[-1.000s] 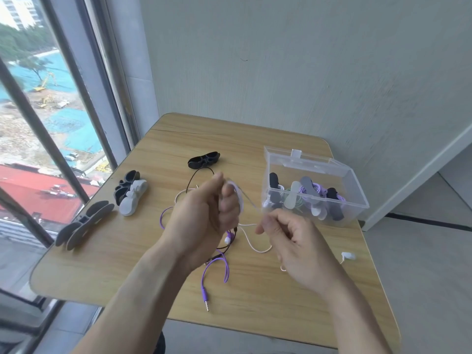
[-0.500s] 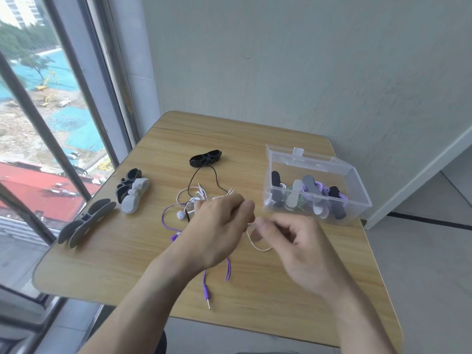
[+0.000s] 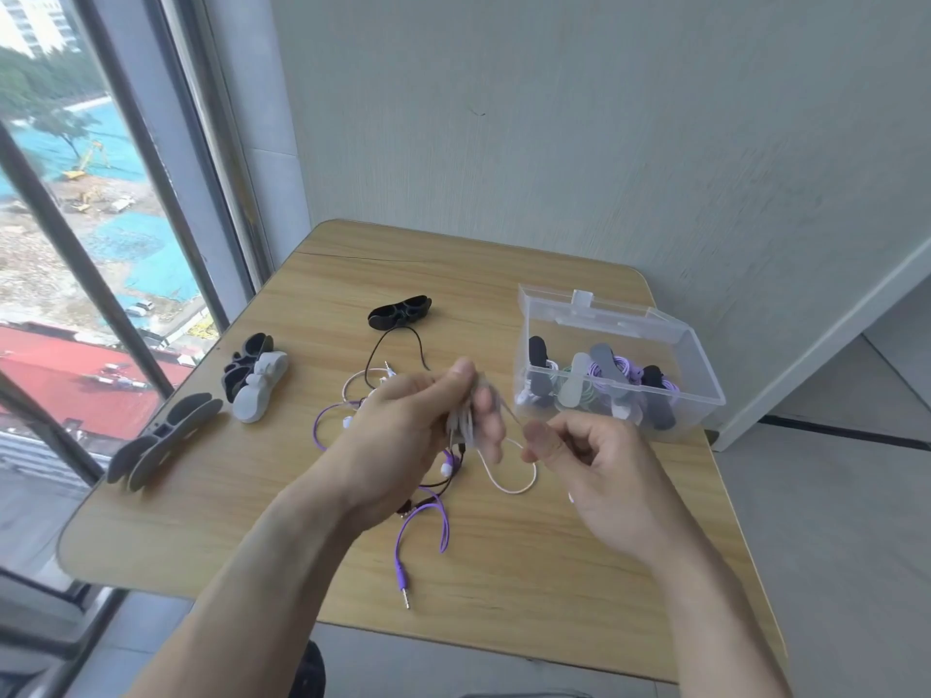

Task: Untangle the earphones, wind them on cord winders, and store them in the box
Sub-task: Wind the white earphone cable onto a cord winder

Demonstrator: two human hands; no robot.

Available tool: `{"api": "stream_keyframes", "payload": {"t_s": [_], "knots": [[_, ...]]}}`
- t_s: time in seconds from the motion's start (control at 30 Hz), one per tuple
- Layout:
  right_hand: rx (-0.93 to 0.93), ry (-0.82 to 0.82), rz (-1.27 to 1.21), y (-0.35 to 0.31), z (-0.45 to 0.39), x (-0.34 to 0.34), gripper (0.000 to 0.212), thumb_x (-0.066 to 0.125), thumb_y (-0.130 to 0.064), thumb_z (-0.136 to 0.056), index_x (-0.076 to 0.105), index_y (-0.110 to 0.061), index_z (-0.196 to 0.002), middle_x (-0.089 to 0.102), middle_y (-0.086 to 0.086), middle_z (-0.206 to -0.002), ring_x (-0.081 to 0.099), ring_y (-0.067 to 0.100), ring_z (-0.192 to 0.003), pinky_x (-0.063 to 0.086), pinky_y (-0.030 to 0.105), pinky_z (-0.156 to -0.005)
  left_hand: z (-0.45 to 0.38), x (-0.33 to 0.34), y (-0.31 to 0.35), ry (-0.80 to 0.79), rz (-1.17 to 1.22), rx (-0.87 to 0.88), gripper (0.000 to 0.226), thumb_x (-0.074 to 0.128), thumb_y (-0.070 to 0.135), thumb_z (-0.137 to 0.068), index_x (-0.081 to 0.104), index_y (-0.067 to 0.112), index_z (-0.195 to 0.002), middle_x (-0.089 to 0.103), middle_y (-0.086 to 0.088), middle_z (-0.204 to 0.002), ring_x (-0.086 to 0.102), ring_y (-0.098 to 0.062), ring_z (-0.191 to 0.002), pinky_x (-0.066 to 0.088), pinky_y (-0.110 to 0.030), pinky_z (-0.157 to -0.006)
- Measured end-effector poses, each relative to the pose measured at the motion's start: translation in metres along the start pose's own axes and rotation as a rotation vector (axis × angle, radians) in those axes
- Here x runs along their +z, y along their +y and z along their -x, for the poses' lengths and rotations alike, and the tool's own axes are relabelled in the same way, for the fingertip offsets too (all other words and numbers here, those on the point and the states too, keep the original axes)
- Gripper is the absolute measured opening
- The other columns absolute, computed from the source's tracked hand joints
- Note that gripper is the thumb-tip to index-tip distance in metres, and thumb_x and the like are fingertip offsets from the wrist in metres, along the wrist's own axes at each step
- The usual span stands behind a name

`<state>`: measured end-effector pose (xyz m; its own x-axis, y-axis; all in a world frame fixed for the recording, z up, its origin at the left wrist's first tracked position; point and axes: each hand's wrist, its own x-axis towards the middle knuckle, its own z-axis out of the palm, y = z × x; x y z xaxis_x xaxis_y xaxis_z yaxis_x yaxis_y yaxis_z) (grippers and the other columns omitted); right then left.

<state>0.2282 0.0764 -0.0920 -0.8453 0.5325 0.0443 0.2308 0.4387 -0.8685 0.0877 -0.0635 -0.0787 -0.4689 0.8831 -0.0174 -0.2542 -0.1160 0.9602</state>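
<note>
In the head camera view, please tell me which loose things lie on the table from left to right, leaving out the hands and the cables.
grey cord winders → black and white winder pair → black winder → clear box with wound earphones inside.

left hand clenched, right hand pinching

Box right of loose winders.
</note>
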Motion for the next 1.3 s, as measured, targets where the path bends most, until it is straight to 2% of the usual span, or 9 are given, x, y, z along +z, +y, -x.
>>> {"api": "stream_keyframes", "payload": {"t_s": [0.17, 0.33, 0.5, 0.6, 0.77, 0.9, 1.03, 1.17, 1.3], "knots": [[-0.022, -0.146, 0.145, -0.004, 0.005, 0.027, 0.028, 0.052, -0.033, -0.103, 0.065, -0.026, -0.08, 0.054, -0.009, -0.057, 0.045, 0.009, -0.051, 0.038, 0.031, -0.053, -0.005, 0.0, -0.003, 0.337, 0.214, 0.07, 0.014, 0.058, 0.014, -0.094, 0.066, 0.006, -0.102, 0.075, -0.007, -0.098, 0.073, -0.021, -0.095, 0.047, -0.028, -0.076], [-0.062, -0.245, 0.11, -0.015, 0.012, 0.054, 0.016, 0.048, -0.02, -0.102, 0.064, -0.023, -0.098, 0.061, -0.004, -0.071, 0.057, 0.019, -0.064, 0.048, 0.033, -0.064, -0.007, -0.005, -0.012, 0.499, -0.353, 0.166, 0.025, 0.051, -0.006, -0.095, 0.067, 0.009, -0.105, 0.077, 0.0, -0.098, 0.073, -0.009, -0.093, 0.054, -0.021, -0.081], [-0.108, -0.142, 0.062, -0.02, 0.01, 0.034, 0.019, 0.057, -0.026, -0.101, 0.068, -0.021, -0.086, 0.05, -0.005, -0.06, 0.043, 0.022, -0.058, 0.038, 0.032, -0.054, -0.003, 0.003, -0.018, 0.302, -0.628, 0.05, 0.038, 0.041, 0.042, -0.094, 0.065, 0.016, -0.083, 0.071, 0.005, -0.079, 0.066, -0.01, -0.077, 0.052, -0.032, -0.076], [-0.1, -0.094, 0.022, -0.02, 0.01, 0.018, 0.021, 0.062, -0.02, -0.097, 0.076, -0.022, -0.082, 0.071, -0.01, -0.072, 0.062, 0.018, -0.067, 0.051, 0.033, -0.065, 0.001, 0.007, -0.014, 0.144, -0.776, -0.04, 0.046, 0.039, 0.035, -0.101, 0.054, 0.01, -0.066, 0.063, -0.001, -0.064, 0.052, -0.011, -0.059, 0.044, -0.031, -0.063], [-0.075, -0.039, 0.022, -0.017, 0.014, 0.012, 0.015, 0.075, -0.016, -0.087, 0.078, -0.022, -0.074, 0.075, -0.01, -0.071, 0.07, 0.005, -0.068, 0.052, 0.02, -0.066, 0.002, 0.014, -0.011, 0.019, -0.931, -0.138, 0.051, 0.042, 0.028, -0.102, 0.053, 0.015, -0.054, 0.058, 0.005, -0.055, 0.046, -0.004, -0.049, 0.036, -0.018, -0.053], [-0.051, 0.136, -0.094, -0.011, 0.007, 0.005, 0.012, 0.086, -0.031, -0.074, 0.077, -0.022, -0.075, 0.073, -0.006, -0.067, 0.069, 0.009, -0.062, 0.053, 0.021, -0.06, 0.001, 0.014, -0.01, 0.073, -0.777, -0.158, 0.057, 0.042, 0.035, -0.102, 0.031, 0.017, -0.049, 0.034, 0.006, -0.044, 0.028, -0.014, -0.043, 0.027, -0.026, -0.048], [-0.076, 0.081, -0.257, -0.008, 0.004, 0.012, 0.011, 0.074, -0.037, -0.08, 0.078, -0.027, -0.085, 0.068, 0.002, -0.068, 0.066, 0.016, -0.062, 0.056, 0.031, -0.058, -0.002, 0.019, -0.005, 0.226, -0.354, -0.128, 0.053, 0.047, 0.026, -0.102, 0.025, 0.023, -0.054, 0.023, 0.006, -0.05, 0.018, -0.013, -0.045, 0.019, -0.024, -0.044], [-0.107, 0.077, -0.323, -0.009, 0.004, 0.035, 0.018, 0.058, -0.023, -0.101, 0.076, -0.027, -0.104, 0.069, 0.003, -0.08, 0.066, 0.019, -0.066, 0.055, 0.03, -0.053, -0.006, 0.026, -0.013, 0.342, 0.008, -0.059, 0.053, 0.042, 0.027, -0.104, 0.029, 0.023, -0.053, 0.025, 0.0, -0.053, 0.021, -0.017, -0.05, 0.017, -0.036, -0.057], [-0.121, 0.154, -0.343, -0.009, 0.001, 0.049, 0.031, 0.046, -0.041, -0.101, 0.072, -0.027, -0.112, 0.063, -0.002, -0.088, 0.061, 0.019, -0.07, 0.051, 0.031, -0.053, -0.004, 0.032, -0.018, 0.237, 0.227, 0.01, 0.04, 0.035, 0.027, -0.106, 0.046, 0.012, -0.071, 0.042, -0.005, -0.063, 0.036, -0.021, -0.055, 0.03, -0.037, -0.056]]}}
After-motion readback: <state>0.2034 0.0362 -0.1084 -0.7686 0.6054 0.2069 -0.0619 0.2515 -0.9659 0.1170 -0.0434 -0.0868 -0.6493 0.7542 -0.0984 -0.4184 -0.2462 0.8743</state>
